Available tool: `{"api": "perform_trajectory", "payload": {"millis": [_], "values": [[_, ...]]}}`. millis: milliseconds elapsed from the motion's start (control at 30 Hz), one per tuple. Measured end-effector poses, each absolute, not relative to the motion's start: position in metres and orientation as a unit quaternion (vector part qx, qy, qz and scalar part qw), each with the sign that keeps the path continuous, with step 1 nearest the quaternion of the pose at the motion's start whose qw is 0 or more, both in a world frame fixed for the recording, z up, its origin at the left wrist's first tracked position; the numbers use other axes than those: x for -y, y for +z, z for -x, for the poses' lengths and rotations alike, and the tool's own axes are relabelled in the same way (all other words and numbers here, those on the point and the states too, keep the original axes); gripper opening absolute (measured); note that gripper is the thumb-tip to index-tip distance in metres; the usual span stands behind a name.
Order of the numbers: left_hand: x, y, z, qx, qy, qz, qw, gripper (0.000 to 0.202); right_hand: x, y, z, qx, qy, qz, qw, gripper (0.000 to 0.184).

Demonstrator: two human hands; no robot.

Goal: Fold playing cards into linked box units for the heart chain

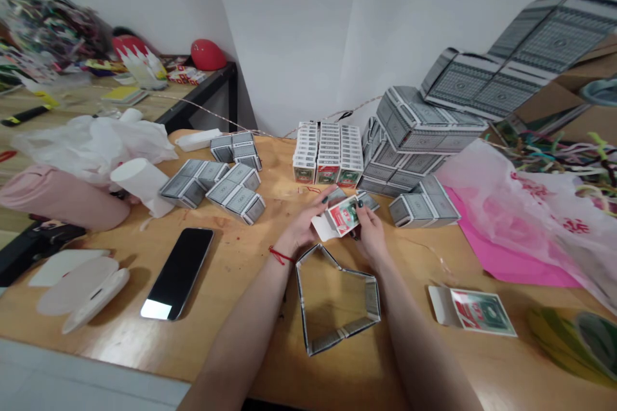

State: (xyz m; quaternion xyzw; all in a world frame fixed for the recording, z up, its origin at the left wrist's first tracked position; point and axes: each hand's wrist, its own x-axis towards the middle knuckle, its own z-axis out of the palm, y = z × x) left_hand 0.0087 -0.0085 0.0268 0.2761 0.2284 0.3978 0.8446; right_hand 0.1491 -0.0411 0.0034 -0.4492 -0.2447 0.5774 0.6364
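"Card box is up in both hands, just beyond the bent frame; how should it handle?"

"Light, I'd guess, and thin-walled: fairly stiff along the edges, easily crushed on the broad faces, perhaps a bit slippery where it's glossy. I'd take it by the narrow sides and keep the white flap free."

"And the grip?"

"The left hand cups one side, the right hand pinches the other, thumb on the printed face; I can't make out the fingers underneath."

"What about the room?"

"A wooden surface, a phone to the left, a second box lying to the right, rows of boxes near the pale wall. Far left, another surface carries white bottles"
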Motion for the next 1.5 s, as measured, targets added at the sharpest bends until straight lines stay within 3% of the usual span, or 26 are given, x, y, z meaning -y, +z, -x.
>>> {"api": "perform_trajectory", "payload": {"millis": [167,333,567,933,1100,1300,1500], "values": [[-0.005,0.021,-0.004,-0.209,0.428,-0.195,0.857,0.039,0.04,0.005,-0.151,0.26,0.632,0.351,0.64,0.021],[-0.005,0.011,-0.006,-0.304,0.371,-0.217,0.85,0.021,0.039,0.005,-0.157,0.246,0.654,0.318,0.64,0.021],[-0.005,0.015,-0.002,-0.364,0.342,-0.227,0.836,0.014,0.042,0.006,-0.157,0.264,0.662,0.329,0.619,0.024],[-0.001,0.015,0.008,-0.299,0.351,-0.256,0.85,0.011,0.037,0.004,-0.157,0.193,0.668,0.363,0.62,0.02],[0.002,0.018,0.005,-0.285,0.384,-0.303,0.824,0.022,0.038,0.002,-0.157,0.178,0.707,0.363,0.58,0.016],[0.001,0.01,-0.011,-0.362,0.419,-0.417,0.721,0.035,0.04,0.005,-0.158,0.192,0.726,0.362,0.553,0.016],[0.002,0.012,-0.017,-0.308,0.485,-0.428,0.698,0.072,0.039,0.011,-0.157,0.206,0.691,0.367,0.587,0.015]]}}
